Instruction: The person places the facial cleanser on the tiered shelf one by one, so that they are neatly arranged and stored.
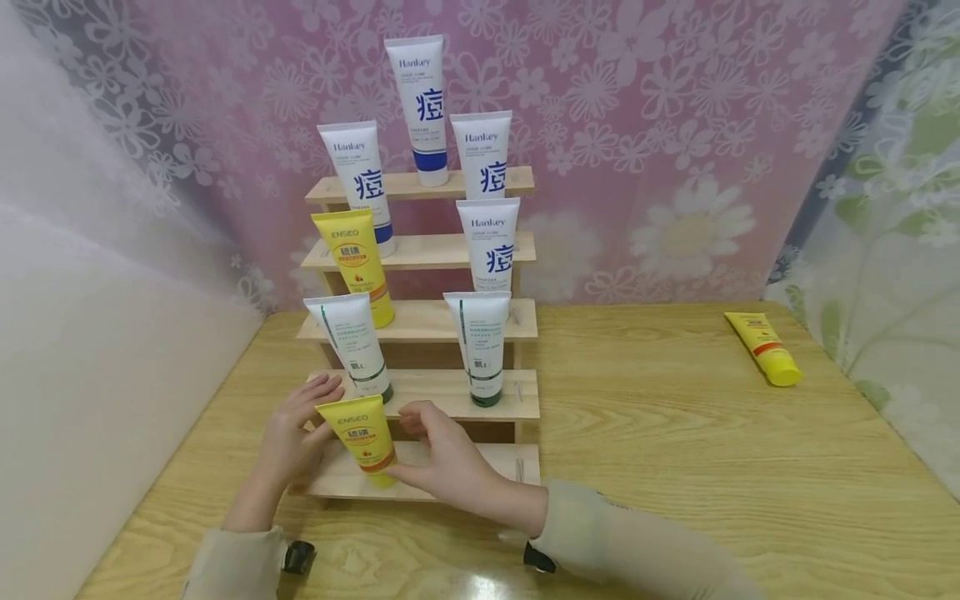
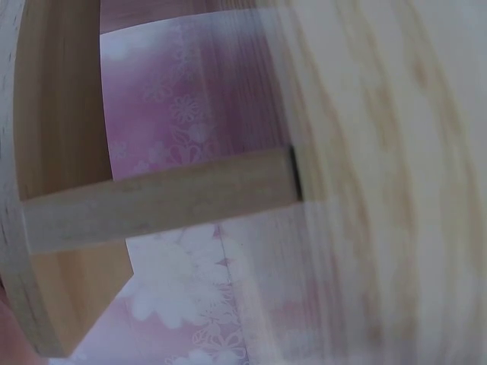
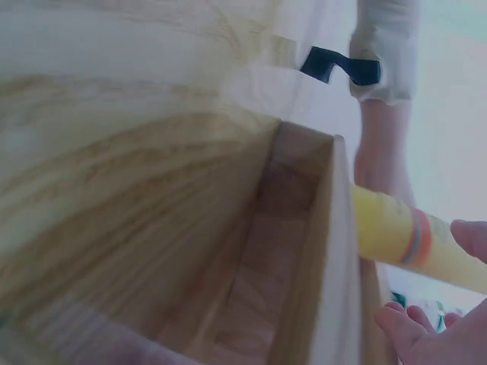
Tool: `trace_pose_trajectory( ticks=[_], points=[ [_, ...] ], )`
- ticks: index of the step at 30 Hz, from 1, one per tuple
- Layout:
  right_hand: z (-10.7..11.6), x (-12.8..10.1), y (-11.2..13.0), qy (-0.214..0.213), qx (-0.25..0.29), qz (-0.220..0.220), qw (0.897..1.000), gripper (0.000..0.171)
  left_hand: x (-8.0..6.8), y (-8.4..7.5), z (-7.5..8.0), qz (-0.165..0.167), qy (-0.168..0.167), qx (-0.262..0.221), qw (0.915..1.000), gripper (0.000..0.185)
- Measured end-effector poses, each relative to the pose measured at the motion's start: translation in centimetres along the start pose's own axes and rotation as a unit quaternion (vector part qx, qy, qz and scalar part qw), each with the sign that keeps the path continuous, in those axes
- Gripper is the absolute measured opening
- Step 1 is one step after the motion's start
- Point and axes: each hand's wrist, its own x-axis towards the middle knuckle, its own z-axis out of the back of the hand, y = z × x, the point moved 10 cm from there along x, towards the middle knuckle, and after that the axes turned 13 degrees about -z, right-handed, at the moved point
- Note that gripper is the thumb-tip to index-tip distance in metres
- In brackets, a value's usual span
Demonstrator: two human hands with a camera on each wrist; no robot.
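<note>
A yellow ENSEO tube (image 1: 365,439) stands cap down on the lowest step of a wooden stepped rack (image 1: 457,462). My right hand (image 1: 401,446) pinches it, thumb at the cap and fingers by its right edge. My left hand (image 1: 318,408) touches the tube's left edge with straight, spread fingers. In the right wrist view the yellow tube (image 3: 396,232) shows past the rack's side board (image 3: 319,258), with my fingertips (image 3: 403,319) beside it. The left wrist view shows only blurred rack wood (image 2: 152,201).
Higher steps carry a second yellow tube (image 1: 356,262), two green-and-white tubes (image 1: 480,346) and several white Hankey tubes (image 1: 420,104). Another yellow tube (image 1: 765,347) lies on the wooden table (image 1: 675,450) at far right. A floral curtain hangs behind; a white wall stands on the left.
</note>
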Motion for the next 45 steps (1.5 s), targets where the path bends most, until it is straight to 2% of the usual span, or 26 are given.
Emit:
trace_pose_trajectory(
  ticks=[5, 12, 16, 19, 28, 32, 36, 38, 40, 45],
  points=[
    [2.1, -1.4, 0.4, 0.007, -0.014, 0.008, 1.0, 0.049, -0.2, 0.1, -0.1, 0.007, 0.004, 0.003, 1.0, 0.034],
    [5.3, -3.4, 0.3, -0.003, -0.043, 0.035, 0.998, 0.044, -0.1, 0.1, -0.1, -0.007, -0.003, 0.004, 1.0, 0.034],
    [7.3, -4.6, 0.0, -0.008, -0.042, 0.028, 0.999, 0.042, -0.1, 0.1, -0.1, -0.007, -0.002, 0.0, 1.0, 0.034],
    [9.1, -5.4, -0.2, -0.021, -0.046, 0.023, 0.998, 0.04, -0.1, 0.1, -0.2, 0.0, 0.006, 0.001, 1.0, 0.034],
    [14.9, -7.3, -1.7, -0.101, -0.083, 0.02, 0.991, 0.031, -0.2, 0.3, -0.1, 0.006, 0.007, 0.001, 1.0, 0.034],
    [17.4, -7.7, -3.7, -0.118, -0.086, -0.015, 0.989, 0.029, -0.2, 0.3, -0.1, 0.011, 0.009, 0.007, 0.9999, 0.034],
    [20.5, -7.7, -6.7, -0.149, -0.104, -0.057, 0.982, 0.027, -0.2, 0.2, 0.0, 0.008, 0.01, 0.012, 0.9998, 0.035],
    [22.7, -7.5, -9.3, -0.174, -0.114, -0.073, 0.975, 0.028, -0.1, 0.2, 0.1, 0.006, 0.009, 0.012, 0.9999, 0.035],
    [25.7, -7.0, -13.8, -0.208, -0.117, -0.089, 0.967, 0.03, -0.1, 0.2, 0.1, 0.007, 0.009, 0.013, 0.9998, 0.035],
    [33.6, -6.2, -28.2, -0.28, -0.119, -0.175, 0.936, 0.04, -0.3, 0.4, -0.1, 0.015, 0.018, 0.019, 0.9995, 0.035]
  ],
)
